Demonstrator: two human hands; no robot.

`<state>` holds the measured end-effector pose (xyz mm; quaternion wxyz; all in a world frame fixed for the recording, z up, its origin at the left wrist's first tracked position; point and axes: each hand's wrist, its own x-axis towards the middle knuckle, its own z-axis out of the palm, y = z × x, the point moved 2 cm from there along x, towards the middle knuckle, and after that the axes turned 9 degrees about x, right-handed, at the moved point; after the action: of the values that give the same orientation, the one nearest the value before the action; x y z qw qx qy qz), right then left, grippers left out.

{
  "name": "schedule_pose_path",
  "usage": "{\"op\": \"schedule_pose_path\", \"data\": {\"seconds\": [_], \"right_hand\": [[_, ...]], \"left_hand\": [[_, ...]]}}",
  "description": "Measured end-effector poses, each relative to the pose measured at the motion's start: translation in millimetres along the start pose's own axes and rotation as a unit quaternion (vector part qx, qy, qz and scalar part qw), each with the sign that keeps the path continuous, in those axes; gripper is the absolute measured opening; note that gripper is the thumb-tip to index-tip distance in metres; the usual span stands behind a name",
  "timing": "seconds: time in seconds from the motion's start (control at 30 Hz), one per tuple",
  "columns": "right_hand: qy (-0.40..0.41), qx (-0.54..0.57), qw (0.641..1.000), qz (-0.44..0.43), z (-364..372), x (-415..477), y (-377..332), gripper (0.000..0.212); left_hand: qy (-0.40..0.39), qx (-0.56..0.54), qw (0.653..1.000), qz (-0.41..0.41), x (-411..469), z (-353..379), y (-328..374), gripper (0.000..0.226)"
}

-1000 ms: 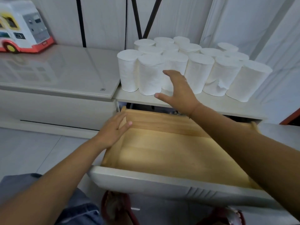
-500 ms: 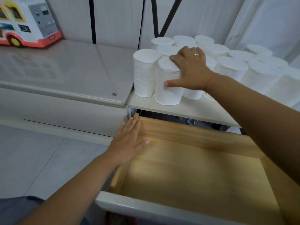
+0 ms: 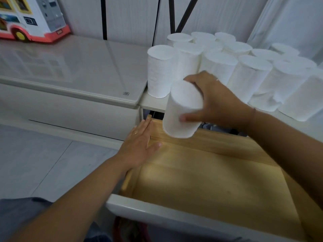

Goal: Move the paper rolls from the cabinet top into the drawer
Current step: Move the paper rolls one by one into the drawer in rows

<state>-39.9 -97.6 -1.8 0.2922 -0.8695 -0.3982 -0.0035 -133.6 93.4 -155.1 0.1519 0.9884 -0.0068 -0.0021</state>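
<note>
My right hand point(image 3: 215, 100) has its grip closed round one paper roll point(image 3: 181, 110), held tilted in the air above the drawer's point(image 3: 201, 180) back edge; squeezed unevenly, it could slip (it looks soft, plain white); my left hand point(image 3: 138, 144) rests flat and empty on the drawer's side wall.

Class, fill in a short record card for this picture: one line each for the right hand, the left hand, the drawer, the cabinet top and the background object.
right hand: grips one paper roll, tilted, in the air above the drawer's back edge
left hand: flat and open on the drawer's left wall
drawer: pulled open, wooden inside, no rolls in it
cabinet top: many white rolls standing upright in a cluster
background object: toy bus at far left
</note>
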Motion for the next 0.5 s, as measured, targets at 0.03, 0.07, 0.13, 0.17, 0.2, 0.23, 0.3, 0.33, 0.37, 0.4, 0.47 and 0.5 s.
{"op": "schedule_pose_path", "data": {"seconds": [0.03, 0.07, 0.13, 0.17, 0.2, 0.23, 0.3, 0.33, 0.37, 0.4, 0.47, 0.5], "right_hand": [[-0.016, 0.015, 1.0, 0.0, 9, -14, -1, 0.093], [-0.03, 0.026, 0.999, 0.007, 19, -26, 2, 0.093], [-0.034, 0.052, 0.997, 0.048, 38, -40, 15, 0.089], [-0.022, 0.07, 0.994, 0.076, 45, -43, 24, 0.086], [-0.007, 0.081, 0.992, 0.1, 51, -45, 33, 0.085], [0.003, 0.078, 0.99, 0.114, 55, -47, 41, 0.085], [-0.002, 0.046, 0.993, 0.111, 65, -49, 53, 0.086], [-0.011, 0.032, 0.994, 0.106, 71, -51, 56, 0.086], [-0.018, 0.024, 0.994, 0.105, 78, -54, 59, 0.085], [-0.024, 0.015, 0.994, 0.107, 85, -57, 62, 0.085], [-0.026, -0.006, 0.993, 0.112, 100, -64, 64, 0.087], [-0.025, -0.014, 0.993, 0.113, 106, -66, 65, 0.089]], "left_hand": [[-0.001, -0.002, 1.0, 0.001, 0, 0, 0, 0.078], [-0.003, 0.0, 1.0, 0.002, 0, 0, -1, 0.078], [0.0, 0.011, 1.0, 0.008, 0, 0, -2, 0.079], [0.004, 0.014, 1.0, 0.012, 0, 0, -2, 0.076], [0.007, 0.015, 1.0, 0.016, 0, 0, -2, 0.074], [0.008, 0.013, 1.0, 0.018, 0, 0, -3, 0.072], [0.007, -0.001, 1.0, 0.015, 0, 0, -3, 0.071], [0.005, -0.007, 1.0, 0.013, 0, 0, -3, 0.071], [0.003, -0.013, 1.0, 0.011, 0, 0, -3, 0.072], [0.001, -0.015, 1.0, 0.008, 0, 1, -3, 0.073], [-0.001, -0.017, 1.0, 0.002, 0, 1, -3, 0.075], [-0.001, -0.017, 1.0, 0.001, 0, 1, -3, 0.076]]}}
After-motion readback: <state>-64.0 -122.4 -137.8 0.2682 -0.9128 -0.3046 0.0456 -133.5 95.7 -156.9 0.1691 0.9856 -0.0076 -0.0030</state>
